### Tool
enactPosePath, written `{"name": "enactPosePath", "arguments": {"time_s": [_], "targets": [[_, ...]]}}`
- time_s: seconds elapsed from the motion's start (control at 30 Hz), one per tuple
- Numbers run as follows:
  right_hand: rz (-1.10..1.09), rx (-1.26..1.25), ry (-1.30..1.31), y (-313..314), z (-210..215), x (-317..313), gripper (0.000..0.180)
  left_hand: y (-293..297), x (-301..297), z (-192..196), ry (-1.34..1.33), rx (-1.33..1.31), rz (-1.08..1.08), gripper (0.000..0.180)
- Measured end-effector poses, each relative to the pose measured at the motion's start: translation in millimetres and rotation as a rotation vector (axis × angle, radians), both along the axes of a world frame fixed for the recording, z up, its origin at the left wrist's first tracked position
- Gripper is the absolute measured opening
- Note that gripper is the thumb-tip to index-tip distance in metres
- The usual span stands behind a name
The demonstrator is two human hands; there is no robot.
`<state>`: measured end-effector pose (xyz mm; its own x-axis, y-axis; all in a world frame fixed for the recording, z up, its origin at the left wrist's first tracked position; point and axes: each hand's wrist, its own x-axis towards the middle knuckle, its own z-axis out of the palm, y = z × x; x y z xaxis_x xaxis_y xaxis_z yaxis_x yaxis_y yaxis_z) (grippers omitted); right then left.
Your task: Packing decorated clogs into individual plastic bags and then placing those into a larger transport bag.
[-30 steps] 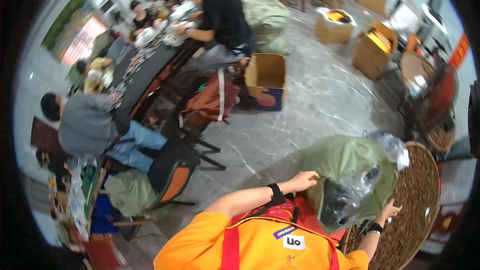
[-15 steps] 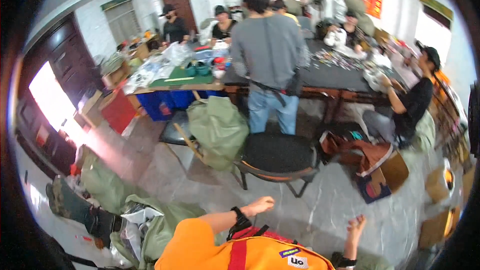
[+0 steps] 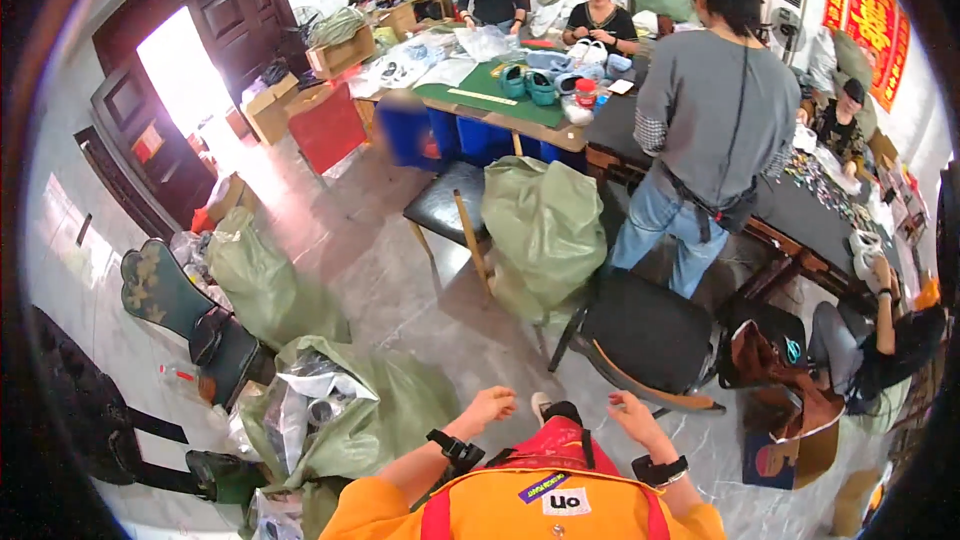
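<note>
My left hand (image 3: 488,409) hovers over the grey floor in front of my red apron, its fingers loosely bent and apart, with nothing seen in it. Across from it my right hand (image 3: 634,422) is also bare, fingers half curled and a little spread. Each wrist wears a black band. Left of my left hand stands an opened green woven sack (image 3: 400,405) with clear plastic-wrapped goods (image 3: 320,400) showing in its mouth. A black padded chair (image 3: 645,330) is nearest to my right hand, just beyond it.
A person in a grey top (image 3: 715,90) stands at the long dark table (image 3: 620,130). Another green sack (image 3: 545,225) leans by a black stool (image 3: 450,202). Teal shoes (image 3: 540,88) lie on a green mat. At right, a cardboard box (image 3: 800,455) stands near a seated person.
My view has swung left and down, so the sacks at left and the doorway show more fully. Both hands now sit closer together before my body, still without anything seen in them.
</note>
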<state>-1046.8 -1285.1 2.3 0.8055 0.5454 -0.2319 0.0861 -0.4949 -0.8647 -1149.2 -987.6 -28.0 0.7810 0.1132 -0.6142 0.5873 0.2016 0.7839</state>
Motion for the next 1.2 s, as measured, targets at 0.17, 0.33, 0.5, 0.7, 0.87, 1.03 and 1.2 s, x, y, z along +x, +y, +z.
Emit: {"name": "enactPosePath", "arguments": {"time_s": [0.17,0.33,0.5,0.7,0.87,1.03,1.2], "targets": [[0.043,0.026,0.158,59,-4,57,0.034,60,71,-3,-0.123,0.021,0.015,0.029],[0.018,0.028,0.187,133,20,120,0.033,156,113,-6,-0.039,0.11,0.098,0.028],[-0.023,0.077,0.405,203,-2,162,0.034,264,90,-25,-0.007,-0.03,0.515,0.028],[0.023,0.037,0.475,310,-2,191,0.034,418,82,-49,0.16,-0.068,0.682,0.027],[0.038,0.013,0.353,417,-60,227,0.035,531,150,-15,0.009,0.119,0.676,0.024],[0.223,-0.047,0.331,542,6,273,0.033,595,200,-2,-0.059,0.018,0.642,0.025],[0.155,-0.121,0.283,600,-10,306,0.036,640,231,-16,-0.035,0.076,0.493,0.028]]}}
